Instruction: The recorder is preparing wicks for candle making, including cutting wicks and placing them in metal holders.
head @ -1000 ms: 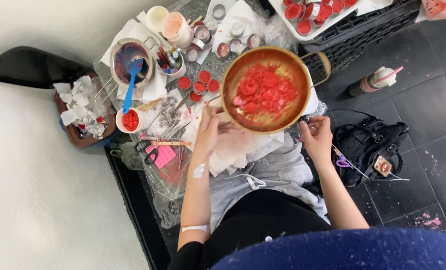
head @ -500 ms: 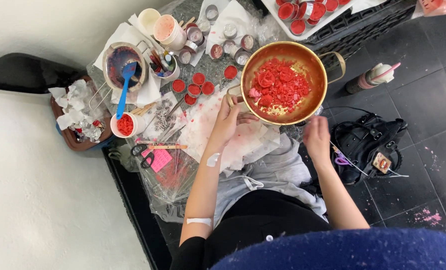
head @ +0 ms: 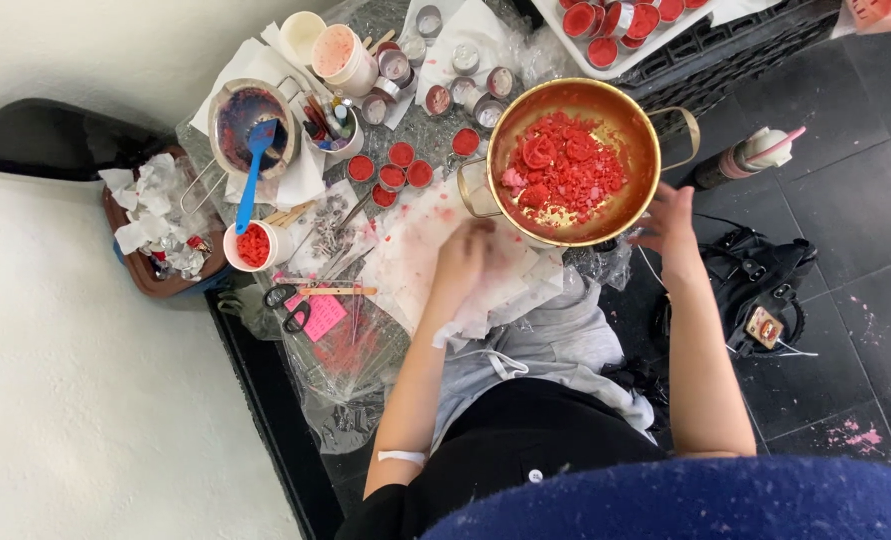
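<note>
The left hand (head: 463, 262) rests low over the stained white paper (head: 436, 260) on the bench (head: 426, 130), fingers curled downward; motion blur hides whether it grips anything, so its state cannot be told. The right hand (head: 669, 222) sits just beside the near right rim of the brass pot (head: 576, 160), fingers spread and open, holding nothing; whether it touches the rim cannot be told. The pot stands on the bench toward the right, upright, with a loop handle on each side, and contains a heap of red wax pieces (head: 564, 168). Left of the pot, a cluster of small round tins filled with red wax (head: 398, 170) lies on the bench. Farther left stands a metal pouring jug (head: 249, 125) with a blue spatula (head: 255, 160) resting in it. Near that, a white cup of red chips (head: 255, 245) stands upright. Black scissors (head: 288, 305) lie beside a pink note pad (head: 320, 315) at the near left edge of the bench. A tray of filled red tins (head: 621, 22) sits on a black crate (head: 726, 45) at the far right. A black bag (head: 761, 290) lies on the dark floor to the right of the person.
</note>
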